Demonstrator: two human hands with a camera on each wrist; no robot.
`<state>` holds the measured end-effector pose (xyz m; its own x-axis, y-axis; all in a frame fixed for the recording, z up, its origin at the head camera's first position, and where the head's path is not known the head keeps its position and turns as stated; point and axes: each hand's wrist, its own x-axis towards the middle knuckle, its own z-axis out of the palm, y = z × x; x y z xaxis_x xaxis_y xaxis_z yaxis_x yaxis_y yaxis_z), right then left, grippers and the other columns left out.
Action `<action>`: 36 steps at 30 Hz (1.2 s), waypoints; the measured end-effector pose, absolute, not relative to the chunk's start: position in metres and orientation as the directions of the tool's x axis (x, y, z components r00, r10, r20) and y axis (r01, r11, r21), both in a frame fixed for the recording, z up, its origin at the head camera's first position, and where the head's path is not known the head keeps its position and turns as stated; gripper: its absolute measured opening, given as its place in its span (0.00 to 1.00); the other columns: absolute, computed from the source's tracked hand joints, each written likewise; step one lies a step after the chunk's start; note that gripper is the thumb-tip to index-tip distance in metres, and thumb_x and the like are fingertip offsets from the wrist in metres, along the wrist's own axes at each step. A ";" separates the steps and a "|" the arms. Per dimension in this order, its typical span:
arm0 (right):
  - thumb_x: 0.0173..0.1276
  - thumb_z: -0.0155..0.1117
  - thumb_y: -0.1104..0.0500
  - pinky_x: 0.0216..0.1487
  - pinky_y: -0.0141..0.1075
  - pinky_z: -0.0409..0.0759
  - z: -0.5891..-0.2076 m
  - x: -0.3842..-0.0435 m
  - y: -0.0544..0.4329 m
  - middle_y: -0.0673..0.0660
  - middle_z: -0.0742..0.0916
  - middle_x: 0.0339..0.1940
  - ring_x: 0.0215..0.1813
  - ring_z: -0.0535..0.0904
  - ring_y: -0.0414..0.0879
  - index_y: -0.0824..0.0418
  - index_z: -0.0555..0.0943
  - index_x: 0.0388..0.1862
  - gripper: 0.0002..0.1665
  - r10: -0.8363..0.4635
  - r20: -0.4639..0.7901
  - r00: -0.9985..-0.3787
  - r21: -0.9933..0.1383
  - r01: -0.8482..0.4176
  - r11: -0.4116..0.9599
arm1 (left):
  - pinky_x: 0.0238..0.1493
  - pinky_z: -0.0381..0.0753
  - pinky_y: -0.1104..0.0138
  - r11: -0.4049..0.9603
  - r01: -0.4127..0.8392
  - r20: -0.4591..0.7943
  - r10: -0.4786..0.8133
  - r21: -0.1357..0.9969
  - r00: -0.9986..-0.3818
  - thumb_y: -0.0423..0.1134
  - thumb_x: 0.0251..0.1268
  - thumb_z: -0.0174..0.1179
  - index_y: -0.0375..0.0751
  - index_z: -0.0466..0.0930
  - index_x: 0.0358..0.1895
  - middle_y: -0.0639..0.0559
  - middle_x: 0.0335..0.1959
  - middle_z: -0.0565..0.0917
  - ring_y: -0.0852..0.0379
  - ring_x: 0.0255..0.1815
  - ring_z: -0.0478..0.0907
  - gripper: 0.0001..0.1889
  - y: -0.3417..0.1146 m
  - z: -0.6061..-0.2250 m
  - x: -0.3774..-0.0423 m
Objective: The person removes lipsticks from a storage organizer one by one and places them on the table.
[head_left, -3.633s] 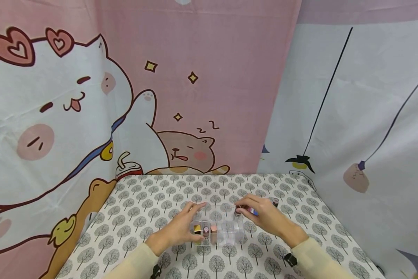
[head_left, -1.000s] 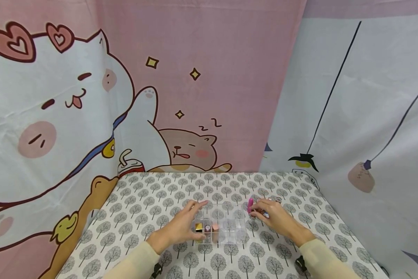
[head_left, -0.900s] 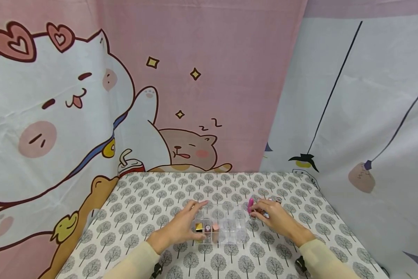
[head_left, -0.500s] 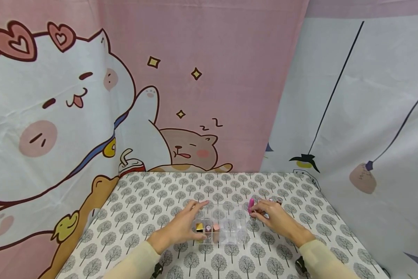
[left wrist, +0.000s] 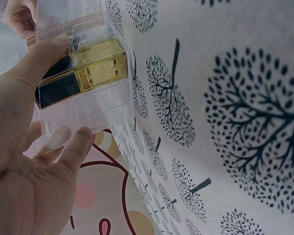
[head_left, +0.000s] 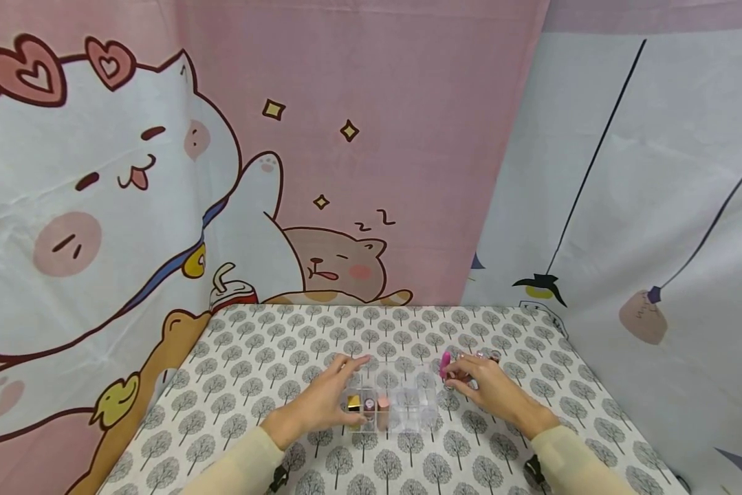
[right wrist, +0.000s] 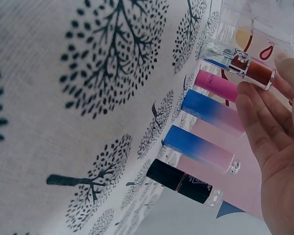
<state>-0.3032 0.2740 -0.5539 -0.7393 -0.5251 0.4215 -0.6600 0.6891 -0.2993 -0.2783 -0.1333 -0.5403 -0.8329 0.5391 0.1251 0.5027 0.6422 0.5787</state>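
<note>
My left hand (head_left: 318,402) grips the left end of a clear divided organizer (head_left: 410,416), thumb at the front, fingers at the back. Inside that end stand a black-and-gold lipstick (left wrist: 83,73), a round-topped dark tube (head_left: 368,405) and a peach-coloured tube (head_left: 382,411). Just right of the organizer, my right hand (head_left: 482,385) pinches the upper end of a clear lip gloss tube (right wrist: 247,66) with reddish-brown contents. A bright pink tube (right wrist: 218,85) stands close beside it, in line with two blue-to-pink tubes (right wrist: 198,147) and a black tube (right wrist: 181,181).
The table has a white cloth (head_left: 271,399) printed with grey trees. Cartoon-printed fabric (head_left: 420,172) hangs behind it and at both sides. Dark wrist straps (head_left: 534,471) show at the sleeves.
Since the oldest frame, my right hand has moved right from the organizer's back right corner to beside the pink tube, which now shows. Over the last second both hands stay still.
</note>
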 end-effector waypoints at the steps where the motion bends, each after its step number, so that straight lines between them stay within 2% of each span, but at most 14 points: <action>1: 0.79 0.82 0.58 0.51 0.36 0.98 -0.554 -0.303 0.274 0.50 0.96 0.50 0.47 0.93 0.36 0.59 0.93 0.61 0.16 -0.524 0.415 -0.743 -0.301 -0.656 0.692 | 0.65 0.96 0.55 0.643 0.503 0.124 0.540 0.578 -0.833 0.47 0.58 0.91 0.67 0.55 0.97 0.44 0.78 0.76 0.47 0.62 0.86 0.67 -0.133 -0.540 -0.278; 5: 0.79 0.81 0.58 0.51 0.40 0.99 -0.552 -0.303 0.275 0.52 0.96 0.52 0.47 0.93 0.37 0.59 0.93 0.61 0.15 -0.526 0.415 -0.742 -0.302 -0.658 0.690 | 0.65 0.96 0.55 0.645 0.501 0.120 0.540 0.577 -0.833 0.48 0.58 0.91 0.67 0.55 0.97 0.44 0.78 0.76 0.46 0.63 0.86 0.67 -0.133 -0.540 -0.279; 10: 0.77 0.83 0.60 0.50 0.44 0.99 -0.548 -0.302 0.275 0.56 0.96 0.54 0.47 0.94 0.41 0.59 0.93 0.59 0.15 -0.535 0.473 -0.700 -0.276 -0.694 0.665 | 0.67 0.96 0.53 0.643 0.501 0.121 0.540 0.579 -0.833 0.48 0.58 0.91 0.67 0.55 0.97 0.45 0.79 0.75 0.44 0.65 0.86 0.66 -0.133 -0.539 -0.279; 13: 0.76 0.84 0.61 0.50 0.43 1.00 -0.545 -0.301 0.274 0.57 0.96 0.55 0.47 0.94 0.40 0.57 0.93 0.59 0.15 -0.534 0.506 -0.678 -0.255 -0.709 0.658 | 0.67 0.96 0.53 0.643 0.502 0.121 0.540 0.579 -0.833 0.48 0.59 0.91 0.67 0.55 0.97 0.44 0.79 0.75 0.44 0.64 0.86 0.66 -0.133 -0.539 -0.279; 17: 0.75 0.84 0.61 0.49 0.38 0.99 -0.543 -0.300 0.272 0.56 0.95 0.55 0.46 0.92 0.37 0.55 0.93 0.58 0.15 -0.527 0.535 -0.661 -0.243 -0.717 0.653 | 0.67 0.96 0.52 0.646 0.501 0.120 0.539 0.576 -0.834 0.48 0.59 0.91 0.68 0.55 0.97 0.44 0.80 0.75 0.44 0.65 0.87 0.66 -0.133 -0.540 -0.279; 24: 0.74 0.84 0.63 0.49 0.38 0.99 -0.542 -0.297 0.268 0.56 0.94 0.57 0.47 0.96 0.48 0.53 0.93 0.58 0.16 -0.525 0.570 -0.632 -0.246 -0.741 0.625 | 0.67 0.96 0.51 0.645 0.493 0.116 0.534 0.584 -0.837 0.49 0.59 0.90 0.68 0.55 0.97 0.44 0.80 0.75 0.42 0.69 0.86 0.66 -0.133 -0.540 -0.277; 31: 0.72 0.85 0.65 0.48 0.30 0.96 -0.537 -0.295 0.259 0.52 0.94 0.55 0.46 0.93 0.42 0.56 0.93 0.61 0.21 -0.542 0.631 -0.555 -0.201 -0.792 0.576 | 0.66 0.96 0.53 0.638 0.497 0.116 0.542 0.589 -0.833 0.50 0.60 0.90 0.68 0.55 0.97 0.45 0.80 0.75 0.42 0.70 0.85 0.66 -0.134 -0.543 -0.279; 36: 0.71 0.85 0.65 0.46 0.30 0.95 -0.534 -0.291 0.252 0.52 0.93 0.57 0.46 0.90 0.36 0.57 0.92 0.63 0.22 -0.541 0.649 -0.535 -0.203 -0.807 0.555 | 0.66 0.96 0.53 0.634 0.501 0.123 0.543 0.589 -0.831 0.50 0.59 0.91 0.69 0.54 0.97 0.46 0.80 0.74 0.41 0.71 0.84 0.66 -0.134 -0.544 -0.280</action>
